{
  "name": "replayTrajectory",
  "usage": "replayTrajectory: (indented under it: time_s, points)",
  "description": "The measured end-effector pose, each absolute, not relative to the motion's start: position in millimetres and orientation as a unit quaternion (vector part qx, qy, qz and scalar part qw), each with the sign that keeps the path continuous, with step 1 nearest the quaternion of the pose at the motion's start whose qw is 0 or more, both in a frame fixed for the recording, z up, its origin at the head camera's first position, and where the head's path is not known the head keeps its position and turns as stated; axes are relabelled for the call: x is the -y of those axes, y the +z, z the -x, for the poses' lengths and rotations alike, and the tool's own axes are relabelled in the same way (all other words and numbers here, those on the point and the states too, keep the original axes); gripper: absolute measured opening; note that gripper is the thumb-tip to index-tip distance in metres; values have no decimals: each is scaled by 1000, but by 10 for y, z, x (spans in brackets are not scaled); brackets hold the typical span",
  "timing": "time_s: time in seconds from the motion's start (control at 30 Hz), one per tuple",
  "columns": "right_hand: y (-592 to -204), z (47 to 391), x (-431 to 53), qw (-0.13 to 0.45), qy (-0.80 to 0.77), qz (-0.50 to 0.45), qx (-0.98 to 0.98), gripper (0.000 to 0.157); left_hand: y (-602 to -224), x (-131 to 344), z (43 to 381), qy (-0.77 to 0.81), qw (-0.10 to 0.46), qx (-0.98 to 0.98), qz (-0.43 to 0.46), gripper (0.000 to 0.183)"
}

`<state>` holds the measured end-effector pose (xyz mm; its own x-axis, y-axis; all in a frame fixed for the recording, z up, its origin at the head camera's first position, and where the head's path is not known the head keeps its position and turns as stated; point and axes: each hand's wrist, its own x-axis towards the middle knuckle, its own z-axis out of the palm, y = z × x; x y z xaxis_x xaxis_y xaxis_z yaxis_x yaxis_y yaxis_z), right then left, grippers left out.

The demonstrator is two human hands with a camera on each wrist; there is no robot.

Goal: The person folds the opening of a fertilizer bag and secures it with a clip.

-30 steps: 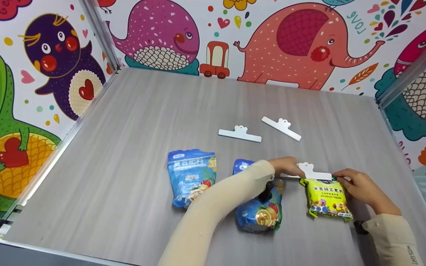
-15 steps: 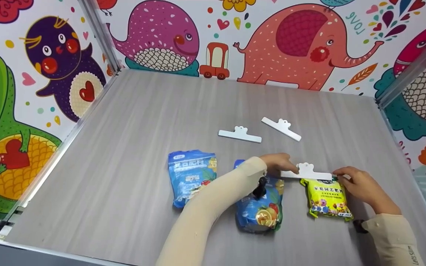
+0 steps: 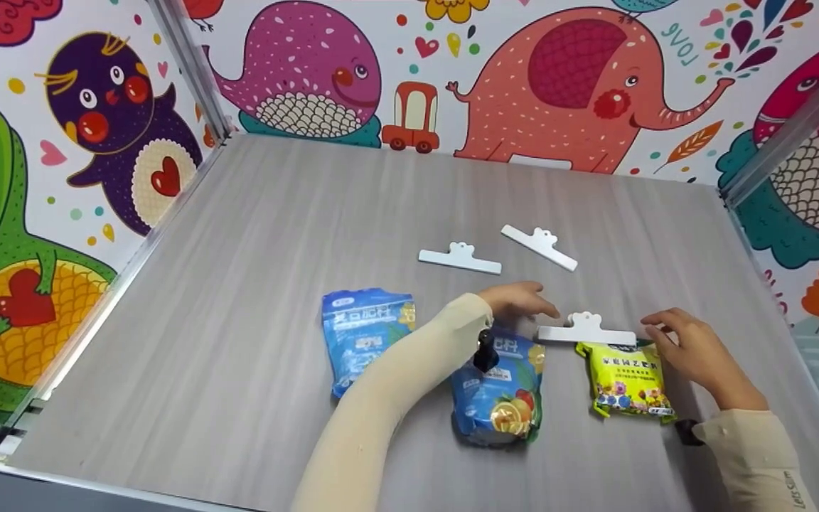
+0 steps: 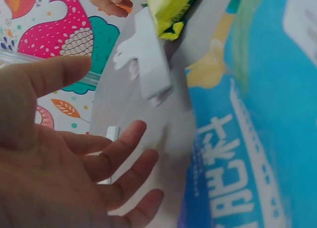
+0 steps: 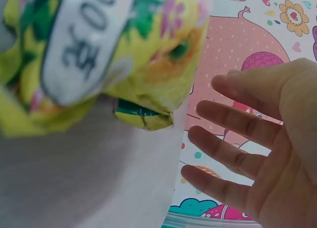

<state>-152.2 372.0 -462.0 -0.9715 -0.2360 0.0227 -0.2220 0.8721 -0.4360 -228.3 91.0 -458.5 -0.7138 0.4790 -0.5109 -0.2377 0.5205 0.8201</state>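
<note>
In the head view a white long-jawed bag clip (image 3: 586,334) lies across the top edge of a small yellow fertilizer bag (image 3: 626,384). My left hand (image 3: 520,300) hovers left of the clip, above the top of a blue pouch (image 3: 498,405), and holds nothing. Its fingers are spread and relaxed in the left wrist view, apart from the clip (image 4: 151,59). To the right of the yellow bag is my right hand (image 3: 697,352), also holding nothing. The right wrist view shows its fingers (image 5: 233,119) extended, apart from the yellow bag (image 5: 119,54).
Another blue pouch (image 3: 360,334) lies to the left, partly behind the left sleeve. Two more white clips, one level (image 3: 460,259) and one slanted (image 3: 540,247), rest farther back on the grey wood-grain table (image 3: 239,284). Cartoon-printed walls (image 3: 559,85) enclose the back and sides.
My left hand has let go of the clip and moved left and slightly up. My right fingers have drawn a little away from the yellow bag's top corner. The clip stays at the bag's top edge.
</note>
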Motion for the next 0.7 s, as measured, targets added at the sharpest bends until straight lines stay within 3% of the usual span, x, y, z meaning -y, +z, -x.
replayTrajectory:
  time_s: [0.17, 0.7]
  points:
    - [-4597, 1510, -3682, -21, -238, 135, -962, 22, -4557, -819, 2306, 533, 366, -759, -77, 74]
    - [-4550, 1481, -3517, -59, -260, 128, -955, 24, -4594, -583, 2372, 526, 300, -792, -77, 74]
